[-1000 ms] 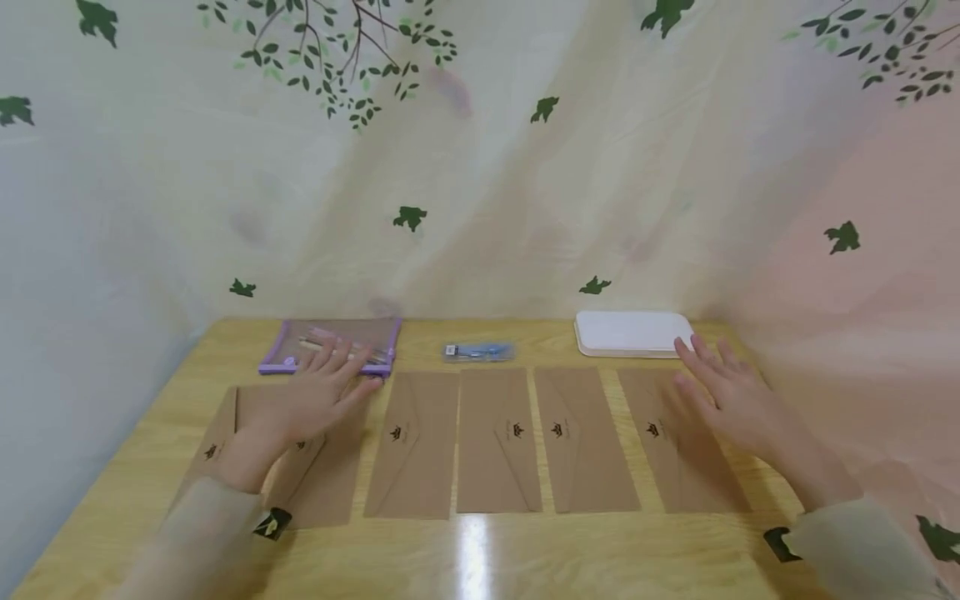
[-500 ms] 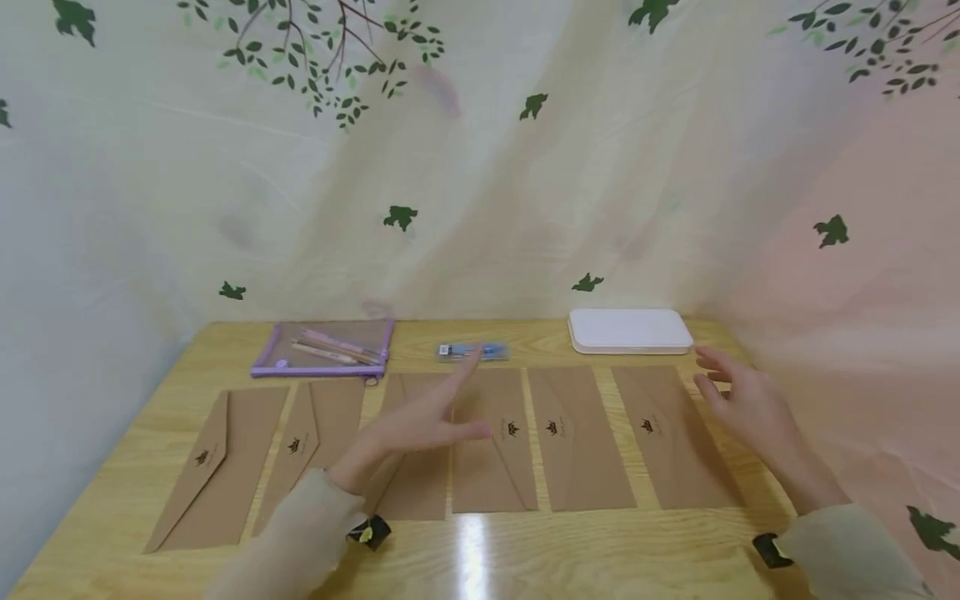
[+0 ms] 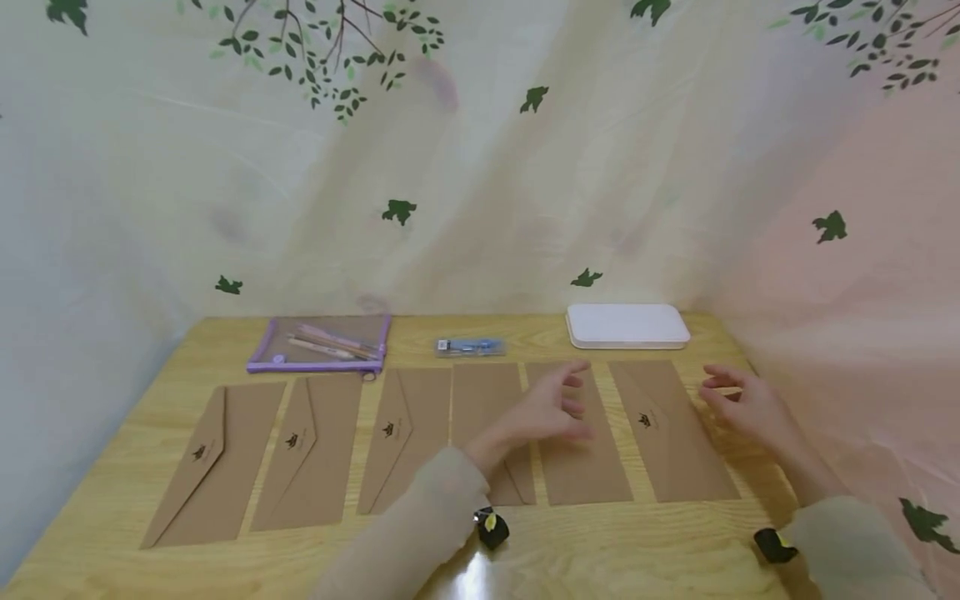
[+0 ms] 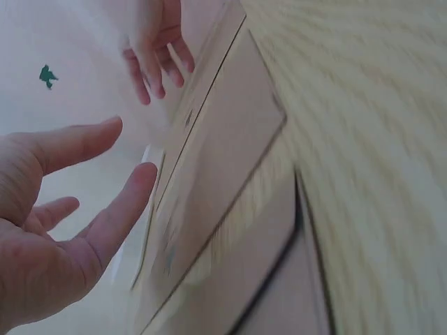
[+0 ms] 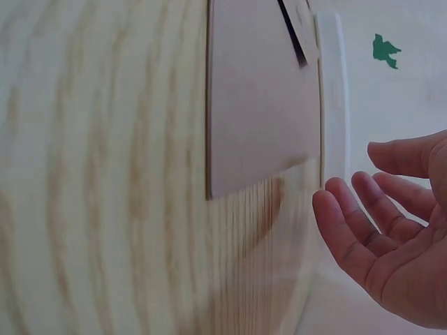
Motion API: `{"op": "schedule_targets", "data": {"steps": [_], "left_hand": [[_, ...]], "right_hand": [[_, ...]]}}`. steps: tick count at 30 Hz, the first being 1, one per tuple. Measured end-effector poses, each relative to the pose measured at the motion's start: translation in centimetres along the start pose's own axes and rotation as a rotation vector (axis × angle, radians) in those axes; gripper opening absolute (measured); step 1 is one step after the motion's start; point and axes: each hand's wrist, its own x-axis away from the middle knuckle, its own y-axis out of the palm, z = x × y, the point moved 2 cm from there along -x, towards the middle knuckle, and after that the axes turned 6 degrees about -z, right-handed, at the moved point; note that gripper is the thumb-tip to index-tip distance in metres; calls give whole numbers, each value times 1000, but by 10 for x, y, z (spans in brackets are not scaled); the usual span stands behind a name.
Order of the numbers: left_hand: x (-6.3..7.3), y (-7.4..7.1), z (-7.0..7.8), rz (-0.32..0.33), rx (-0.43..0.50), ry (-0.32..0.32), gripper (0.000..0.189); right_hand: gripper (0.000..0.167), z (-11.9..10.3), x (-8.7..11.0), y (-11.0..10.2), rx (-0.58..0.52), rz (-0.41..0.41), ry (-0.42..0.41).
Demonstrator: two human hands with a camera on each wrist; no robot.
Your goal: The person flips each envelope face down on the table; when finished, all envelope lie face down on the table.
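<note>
Several brown kraft envelopes lie in a row across the table, each with a pointed flap and small dark crown prints on most. My left hand (image 3: 540, 410) is held over the two envelopes right of the row's middle, its fingers spread and loosely bent, with nothing in them. The flap of the envelope (image 3: 588, 475) below it is partly hidden. Just right of the rightmost envelope (image 3: 686, 450), my right hand (image 3: 750, 408) hovers with loosely curled fingers and nothing between them. In the right wrist view, the fingers (image 5: 349, 234) sit apart from that envelope's edge.
Along the back of the wooden table (image 3: 600, 550) lie a purple-edged mesh pouch (image 3: 255, 367) with pens, a small clear pack with blue contents (image 3: 472, 347) and a white flat case (image 3: 628, 325). A fabric backdrop (image 3: 480, 208) with leaf prints hangs behind.
My left hand has swept right, from over the left envelopes and pouch to the right half of the row. The right hand has moved slightly right, away from the white case, its fingers curling more.
</note>
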Motion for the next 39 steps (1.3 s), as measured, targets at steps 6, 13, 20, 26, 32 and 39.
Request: {"op": "schedule_targets", "data": {"steps": [6,13,20,26,32,39], "left_hand": [[-23,26,-1,74,22,-80,92],[-34,42,-6,109,112,-137,92],[-34,47,-8,117,199,-177,88],[-34,50,-10,103,336,-201,84],[-35,54,-11,83,330,-207,76],[-34,58,-7,64,294,-208,70]], "right_hand": [[58,11,-6,-2,-64,-107,68],[66,12,-9,2,-117,-140,141],[66,12,-8,4,-27,-134,161],[65,15,-9,6,-40,-143,174],[65,17,-7,7,-58,-136,189],[62,12,-7,8,-69,-123,194]]}}
